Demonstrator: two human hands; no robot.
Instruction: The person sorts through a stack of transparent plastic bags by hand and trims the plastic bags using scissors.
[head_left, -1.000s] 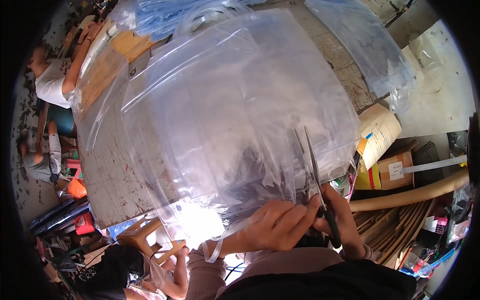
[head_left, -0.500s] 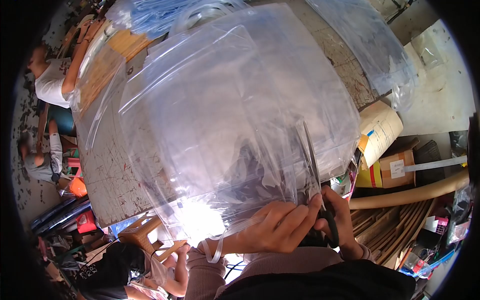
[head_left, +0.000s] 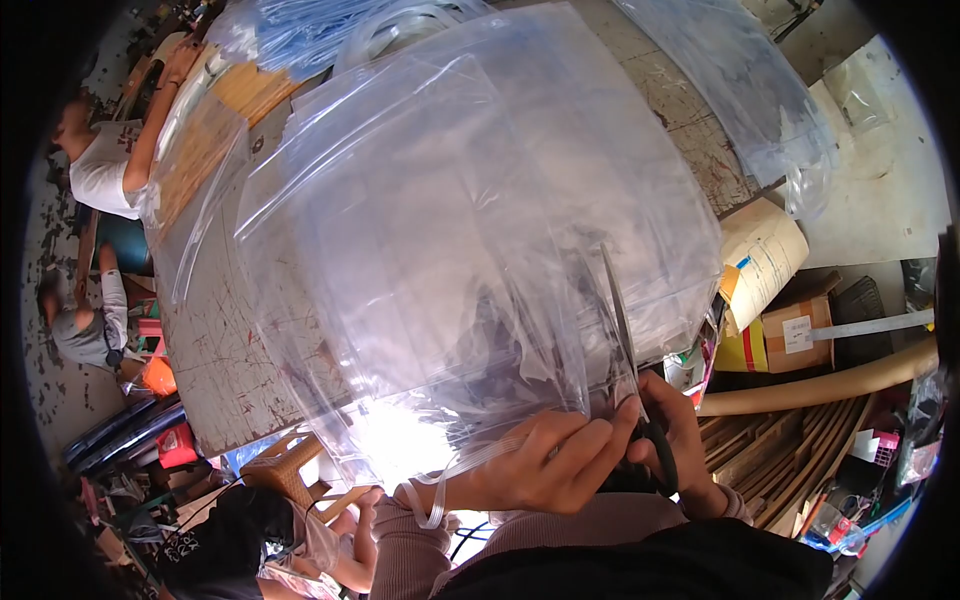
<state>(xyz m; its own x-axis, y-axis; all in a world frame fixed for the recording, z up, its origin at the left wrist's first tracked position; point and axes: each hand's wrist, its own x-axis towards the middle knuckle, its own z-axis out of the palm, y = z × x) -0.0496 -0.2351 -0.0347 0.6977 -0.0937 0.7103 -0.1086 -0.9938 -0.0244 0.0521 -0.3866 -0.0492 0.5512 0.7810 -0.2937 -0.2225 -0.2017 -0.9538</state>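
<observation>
My right hand [head_left: 682, 432] is wrapped round the black handles of a pair of scissors [head_left: 622, 318] at the table's near edge. Their long metal blades point away from me, over the clear plastic sheet [head_left: 420, 250]. Close beside the scissors, my left hand [head_left: 555, 462] is closed, its thumb and fingers pinching the near edge of the sheet. Clear strips [head_left: 440, 485] loop round my left wrist. The sheet lies on a stack of similar clear plastic and hangs in folds over the near edge. Exactly where the blades meet the plastic is hard to make out.
The scratched table [head_left: 215, 370] carries more clear plastic [head_left: 725, 80] at the far right and bluish strips [head_left: 300, 35] at the back. Cardboard boxes [head_left: 795, 325] and a long tan tube [head_left: 830, 380] stand at right. Other people sit at left and lower left.
The scissor blades look closer together than before. The plastic near them has shifted slightly; both hands keep nearly the same place and grip.
</observation>
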